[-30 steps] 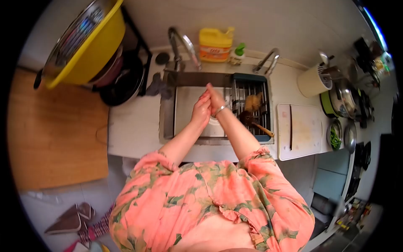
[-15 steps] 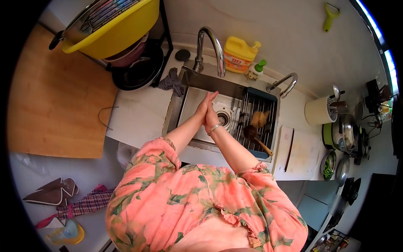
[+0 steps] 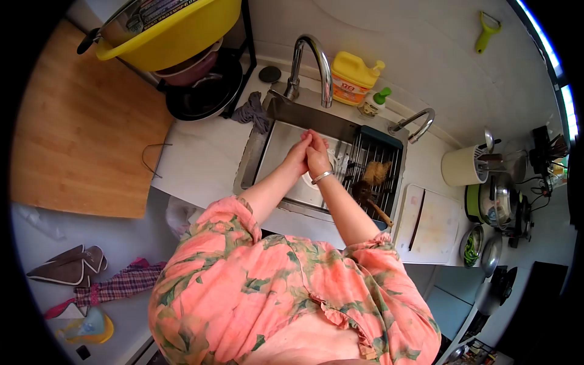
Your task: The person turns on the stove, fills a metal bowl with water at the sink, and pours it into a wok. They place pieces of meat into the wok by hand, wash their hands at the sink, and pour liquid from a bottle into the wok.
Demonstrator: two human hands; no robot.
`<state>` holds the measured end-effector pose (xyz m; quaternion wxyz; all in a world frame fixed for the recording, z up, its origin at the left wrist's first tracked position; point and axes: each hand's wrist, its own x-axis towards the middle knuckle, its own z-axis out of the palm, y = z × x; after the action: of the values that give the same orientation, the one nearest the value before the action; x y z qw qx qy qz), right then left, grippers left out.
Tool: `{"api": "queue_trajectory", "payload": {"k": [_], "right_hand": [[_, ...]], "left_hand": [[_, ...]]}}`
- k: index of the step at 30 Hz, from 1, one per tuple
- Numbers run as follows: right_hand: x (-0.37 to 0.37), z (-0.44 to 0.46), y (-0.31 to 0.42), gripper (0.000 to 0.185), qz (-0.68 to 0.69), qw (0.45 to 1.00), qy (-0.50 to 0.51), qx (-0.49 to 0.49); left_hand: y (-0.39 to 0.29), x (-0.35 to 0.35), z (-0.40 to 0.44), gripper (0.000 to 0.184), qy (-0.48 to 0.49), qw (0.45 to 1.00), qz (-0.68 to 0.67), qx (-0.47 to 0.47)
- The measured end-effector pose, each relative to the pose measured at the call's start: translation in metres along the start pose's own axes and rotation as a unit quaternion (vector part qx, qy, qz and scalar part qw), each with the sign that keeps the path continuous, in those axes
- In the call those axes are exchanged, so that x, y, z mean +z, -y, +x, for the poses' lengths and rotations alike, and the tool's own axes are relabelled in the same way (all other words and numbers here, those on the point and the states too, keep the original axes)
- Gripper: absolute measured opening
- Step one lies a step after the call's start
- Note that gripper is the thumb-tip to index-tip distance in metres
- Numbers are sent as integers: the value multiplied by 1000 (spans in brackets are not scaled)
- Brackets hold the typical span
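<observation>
My left hand point(image 3: 296, 158) and my right hand point(image 3: 317, 159) are clasped together over the sink point(image 3: 286, 190). The right hand, with a silver bangle point(image 3: 322, 177) at its wrist, lies across the left with bent fingers. Fingertips of the left hand show beyond the right; its palm is hidden. No object is visible between them. The drain lies just below, mostly covered by the hands. A tall chrome faucet point(image 3: 329, 73) curves over the back of the sink, with no water seen running from it.
A rack point(image 3: 398, 182) over the sink's right side holds a brown scrubber point(image 3: 376, 173) and a wooden-handled brush point(image 3: 382, 215). A yellow detergent jug point(image 3: 353, 76), a pump bottle point(image 3: 374, 102) and a second faucet point(image 3: 420, 129) stand behind. A grey cloth point(image 3: 252, 112) lies left, a cutting board point(image 3: 435, 225) right.
My palms were pressed flat together with fingers extended; now the right hand has turned over the left and its fingers curl round it. The view has shifted slightly.
</observation>
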<state>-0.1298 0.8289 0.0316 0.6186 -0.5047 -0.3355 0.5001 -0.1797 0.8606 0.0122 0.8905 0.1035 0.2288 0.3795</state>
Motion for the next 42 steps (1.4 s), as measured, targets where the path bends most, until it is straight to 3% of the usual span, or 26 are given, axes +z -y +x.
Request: {"api": "queue_trajectory", "payload": {"k": [1, 2, 3, 5, 7, 8, 9, 10, 11, 13, 15, 16, 17, 19, 21, 23, 25, 29, 32, 38, 41, 42], "right_hand": [[3, -3, 2, 45, -2, 1000, 1, 0], [6, -9, 11, 43, 250, 967, 11, 48], [9, -16, 20, 42, 485, 869, 21, 95], [15, -35, 35, 35, 453, 889, 10, 69], [10, -39, 18, 27, 189, 976, -61, 90], [4, -40, 15, 24, -174, 983, -15, -60], [-1, -40, 12, 24, -175, 983, -13, -62], [1, -42, 22, 27, -293, 932, 18, -211], [1, -43, 29, 30, -399, 845, 49, -353], [-11, -33, 27, 28, -429, 840, 96, -318], [-16, -15, 30, 20, -514, 747, 203, -369], [-16, -5, 25, 10, -563, 719, 194, -358], [-14, 3, 27, 10, -562, 719, 196, -360], [-9, 25, 31, 6, -635, 707, 175, -259], [12, 47, 43, 4, -641, 704, 145, -271], [33, 73, 44, 4, -573, 763, 83, -286], [56, 94, 49, 7, -574, 773, 72, -262], [83, 137, 40, 16, -562, 792, 40, -234], [92, 156, 32, 19, -588, 785, 48, -188], [93, 158, 23, 20, -611, 764, 70, -194], [87, 147, 21, 20, -582, 778, 75, -226], [85, 141, 22, 21, -556, 793, 66, -241]], "left_hand": [[1, -9, 7, 29, 43, 998, -21, 38], [-19, 27, -21, 24, 3, 1000, -27, -2], [-25, 26, -22, 24, 5, 1000, -27, 0], [-35, 25, -20, 34, 54, 996, -30, -60], [-37, 26, -16, 35, 27, 999, -15, -45], [-38, 27, -16, 40, -3, 999, 1, -35], [-39, 27, -16, 40, -2, 999, 1, -33], [-41, 27, -17, 41, -30, 999, -20, -20], [-43, 28, -18, 42, -57, 998, -41, -7], [-42, 11, -12, 39, -88, 995, -38, 20], [-34, -9, -1, 37, -121, 991, -37, 47], [-25, -15, 4, 30, -196, 979, -7, 63], [-23, -7, -3, 24, -270, 959, 23, 78], [-23, -8, -16, 14, -240, 967, -1, 83], [-23, -31, -15, 13, -206, 977, 59, 16], [-24, -37, -25, 17, -240, 970, 36, -3], [-21, -36, -39, 22, -162, 971, 175, -28], [-20, -36, -42, 34, -170, 971, 155, -72], [-22, -39, -43, 41, -178, 963, 175, -100], [-27, -44, -27, 45, -220, 950, 187, -115], [-25, -46, -9, 46, -239, 943, 201, -118], [-21, -58, 1, 39, -195, 954, 201, -106]]}}
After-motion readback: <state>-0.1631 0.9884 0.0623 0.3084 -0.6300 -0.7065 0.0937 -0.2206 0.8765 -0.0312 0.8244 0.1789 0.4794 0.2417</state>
